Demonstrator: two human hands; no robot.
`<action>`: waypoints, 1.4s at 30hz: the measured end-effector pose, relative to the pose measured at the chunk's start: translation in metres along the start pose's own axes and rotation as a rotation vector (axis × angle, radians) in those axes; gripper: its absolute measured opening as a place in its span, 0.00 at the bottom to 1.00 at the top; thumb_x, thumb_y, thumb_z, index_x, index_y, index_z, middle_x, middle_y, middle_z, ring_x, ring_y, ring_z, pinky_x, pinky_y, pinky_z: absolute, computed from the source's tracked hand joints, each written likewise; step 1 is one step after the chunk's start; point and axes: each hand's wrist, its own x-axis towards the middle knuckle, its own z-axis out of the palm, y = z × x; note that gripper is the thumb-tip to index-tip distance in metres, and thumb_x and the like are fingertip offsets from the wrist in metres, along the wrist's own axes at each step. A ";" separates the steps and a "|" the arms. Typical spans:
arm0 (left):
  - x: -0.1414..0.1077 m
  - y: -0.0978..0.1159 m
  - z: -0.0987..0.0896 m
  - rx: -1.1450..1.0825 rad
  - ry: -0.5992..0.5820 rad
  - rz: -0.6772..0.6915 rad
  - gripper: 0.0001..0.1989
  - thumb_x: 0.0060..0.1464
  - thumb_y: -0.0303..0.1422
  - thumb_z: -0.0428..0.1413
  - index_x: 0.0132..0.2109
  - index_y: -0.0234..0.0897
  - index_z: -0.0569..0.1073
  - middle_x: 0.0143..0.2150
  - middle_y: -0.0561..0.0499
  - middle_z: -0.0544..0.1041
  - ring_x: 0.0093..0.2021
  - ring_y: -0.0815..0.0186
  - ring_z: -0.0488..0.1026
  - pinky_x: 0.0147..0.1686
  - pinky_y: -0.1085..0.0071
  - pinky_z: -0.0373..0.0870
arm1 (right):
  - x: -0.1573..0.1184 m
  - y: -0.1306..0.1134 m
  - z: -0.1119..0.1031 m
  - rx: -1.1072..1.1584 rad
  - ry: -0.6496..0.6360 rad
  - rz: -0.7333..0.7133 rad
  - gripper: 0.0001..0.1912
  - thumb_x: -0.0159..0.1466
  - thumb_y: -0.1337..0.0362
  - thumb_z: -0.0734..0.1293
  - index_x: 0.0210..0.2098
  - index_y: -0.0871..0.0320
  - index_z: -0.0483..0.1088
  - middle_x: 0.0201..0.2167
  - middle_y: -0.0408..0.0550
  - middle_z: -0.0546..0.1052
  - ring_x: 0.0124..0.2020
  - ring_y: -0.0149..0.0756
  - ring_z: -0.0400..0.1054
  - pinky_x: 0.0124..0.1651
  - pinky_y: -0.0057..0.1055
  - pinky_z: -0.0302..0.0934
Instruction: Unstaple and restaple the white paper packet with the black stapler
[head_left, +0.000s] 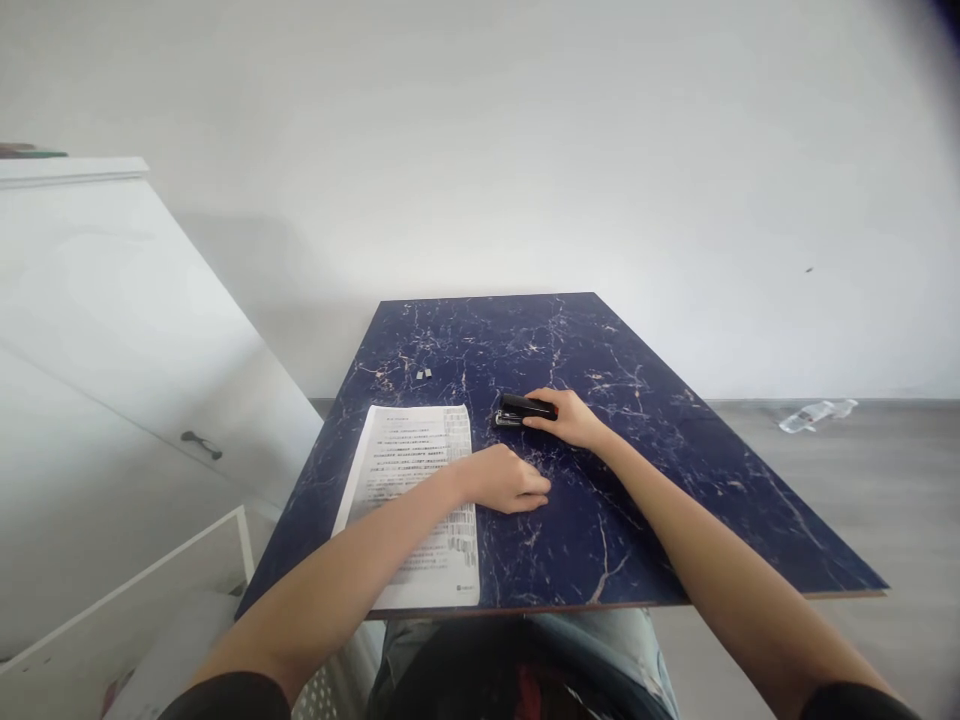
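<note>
A black stapler [511, 411] lies on the blue marbled table [637, 390], its front end pointing left. My right hand [564, 417] is wrapped round its rear end. Nearer the front edge, my left hand [511, 480] rests just right of the paper, its fingers together and pointing right; what they hold, if anything, is hidden. Printed paper [405, 450] lies flat at the table's left, partly under my left forearm. Two small pale pieces [424, 374] sit behind the paper.
At the left stands a white cabinet [150, 330] with a dark handle. A white frame [135, 590] is below it. On the floor to the right lies a clear plastic bottle [816, 415]. A pale wall rises behind the table.
</note>
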 end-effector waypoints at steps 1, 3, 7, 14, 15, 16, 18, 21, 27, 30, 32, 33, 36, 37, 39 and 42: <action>0.000 0.001 0.000 0.007 0.003 0.003 0.13 0.66 0.37 0.52 0.33 0.39 0.72 0.29 0.52 0.79 0.25 0.69 0.72 0.24 0.69 0.55 | 0.002 -0.005 0.003 0.000 0.017 0.012 0.19 0.62 0.53 0.71 0.49 0.55 0.76 0.44 0.50 0.81 0.41 0.42 0.75 0.47 0.35 0.66; 0.001 0.003 -0.002 0.006 0.019 0.015 0.14 0.66 0.38 0.52 0.33 0.39 0.72 0.29 0.52 0.79 0.25 0.69 0.72 0.23 0.69 0.55 | 0.009 -0.019 0.010 0.008 0.049 0.022 0.19 0.61 0.53 0.72 0.49 0.55 0.76 0.43 0.50 0.81 0.40 0.42 0.74 0.45 0.35 0.66; 0.002 0.006 -0.002 -0.022 0.058 0.066 0.17 0.67 0.41 0.51 0.31 0.38 0.73 0.28 0.52 0.79 0.24 0.70 0.71 0.23 0.69 0.55 | 0.029 -0.060 0.030 0.066 0.044 -0.040 0.17 0.61 0.54 0.72 0.46 0.56 0.77 0.39 0.48 0.81 0.35 0.39 0.73 0.40 0.33 0.64; 0.002 0.003 0.004 0.024 0.082 0.146 0.16 0.67 0.39 0.51 0.35 0.39 0.79 0.29 0.50 0.81 0.29 0.66 0.76 0.28 0.68 0.64 | 0.071 -0.107 0.072 0.121 -0.056 -0.182 0.13 0.60 0.58 0.74 0.43 0.55 0.78 0.35 0.43 0.81 0.32 0.34 0.72 0.37 0.29 0.60; 0.002 0.002 0.005 0.023 0.081 0.160 0.15 0.66 0.38 0.52 0.37 0.40 0.80 0.32 0.49 0.82 0.32 0.65 0.77 0.31 0.68 0.67 | 0.076 -0.109 0.077 0.122 -0.058 -0.187 0.12 0.60 0.58 0.74 0.42 0.55 0.78 0.34 0.43 0.81 0.32 0.34 0.72 0.37 0.29 0.60; 0.002 0.002 0.005 0.018 0.079 0.172 0.13 0.66 0.38 0.52 0.40 0.40 0.81 0.34 0.49 0.83 0.34 0.64 0.78 0.34 0.68 0.69 | 0.079 -0.109 0.081 0.123 -0.059 -0.190 0.12 0.60 0.58 0.74 0.42 0.55 0.78 0.34 0.43 0.81 0.32 0.34 0.72 0.37 0.29 0.59; 0.002 0.000 0.005 0.007 0.073 0.187 0.12 0.65 0.37 0.53 0.44 0.41 0.82 0.39 0.48 0.83 0.39 0.62 0.79 0.39 0.68 0.71 | 0.085 -0.108 0.087 0.128 -0.063 -0.195 0.12 0.60 0.58 0.74 0.41 0.56 0.78 0.34 0.43 0.81 0.32 0.34 0.72 0.37 0.29 0.59; 0.003 0.000 0.004 0.014 0.077 0.196 0.13 0.65 0.36 0.52 0.44 0.41 0.82 0.40 0.47 0.84 0.39 0.62 0.79 0.40 0.67 0.71 | 0.089 -0.105 0.091 0.123 -0.091 -0.209 0.12 0.60 0.57 0.74 0.41 0.56 0.78 0.33 0.43 0.80 0.31 0.33 0.71 0.36 0.29 0.58; 0.005 -0.001 0.005 -0.009 0.056 0.200 0.15 0.67 0.36 0.50 0.45 0.40 0.82 0.42 0.47 0.84 0.43 0.62 0.79 0.44 0.67 0.72 | 0.096 -0.101 0.097 0.147 -0.111 -0.212 0.12 0.59 0.57 0.75 0.41 0.56 0.78 0.33 0.43 0.80 0.32 0.33 0.72 0.37 0.28 0.59; 0.005 -0.002 0.007 -0.023 0.042 0.181 0.14 0.66 0.36 0.51 0.46 0.42 0.82 0.43 0.47 0.84 0.43 0.62 0.79 0.44 0.69 0.73 | 0.099 -0.100 0.100 0.157 -0.128 -0.222 0.12 0.59 0.57 0.75 0.40 0.55 0.79 0.34 0.42 0.81 0.33 0.34 0.72 0.38 0.28 0.60; 0.004 -0.004 0.009 -0.030 0.052 0.171 0.13 0.66 0.36 0.52 0.45 0.43 0.83 0.42 0.47 0.84 0.41 0.63 0.79 0.42 0.69 0.73 | 0.101 -0.100 0.103 0.164 -0.149 -0.228 0.12 0.59 0.57 0.75 0.41 0.55 0.79 0.34 0.43 0.81 0.33 0.34 0.72 0.38 0.28 0.60; 0.004 -0.004 0.010 -0.032 0.062 0.167 0.13 0.65 0.36 0.53 0.45 0.43 0.83 0.41 0.48 0.84 0.39 0.63 0.79 0.41 0.70 0.73 | 0.102 -0.100 0.103 0.165 -0.156 -0.232 0.12 0.59 0.57 0.75 0.41 0.55 0.79 0.34 0.43 0.81 0.33 0.34 0.72 0.38 0.28 0.60; 0.002 -0.005 0.012 -0.036 0.092 0.157 0.12 0.64 0.36 0.54 0.42 0.43 0.83 0.38 0.48 0.84 0.36 0.64 0.79 0.39 0.71 0.73 | 0.105 -0.100 0.106 0.158 -0.181 -0.243 0.12 0.59 0.57 0.75 0.40 0.55 0.79 0.34 0.43 0.81 0.32 0.33 0.72 0.37 0.28 0.59; 0.002 -0.006 0.013 -0.035 0.100 0.155 0.12 0.64 0.36 0.54 0.42 0.43 0.83 0.37 0.48 0.84 0.36 0.64 0.79 0.38 0.71 0.73 | 0.105 -0.100 0.106 0.153 -0.188 -0.246 0.11 0.59 0.57 0.75 0.39 0.56 0.79 0.34 0.42 0.81 0.32 0.33 0.72 0.37 0.28 0.59; 0.001 -0.006 0.013 -0.035 0.109 0.156 0.12 0.64 0.36 0.54 0.41 0.42 0.83 0.37 0.48 0.83 0.35 0.64 0.78 0.37 0.71 0.73 | 0.106 -0.099 0.107 0.144 -0.194 -0.248 0.11 0.59 0.57 0.75 0.38 0.56 0.78 0.33 0.42 0.80 0.31 0.32 0.71 0.36 0.28 0.59; 0.002 -0.006 0.013 -0.043 0.097 0.147 0.12 0.64 0.37 0.54 0.41 0.43 0.83 0.36 0.48 0.83 0.35 0.64 0.78 0.37 0.72 0.73 | 0.107 -0.099 0.108 0.134 -0.190 -0.251 0.11 0.59 0.58 0.75 0.38 0.56 0.78 0.32 0.41 0.80 0.31 0.32 0.71 0.35 0.28 0.58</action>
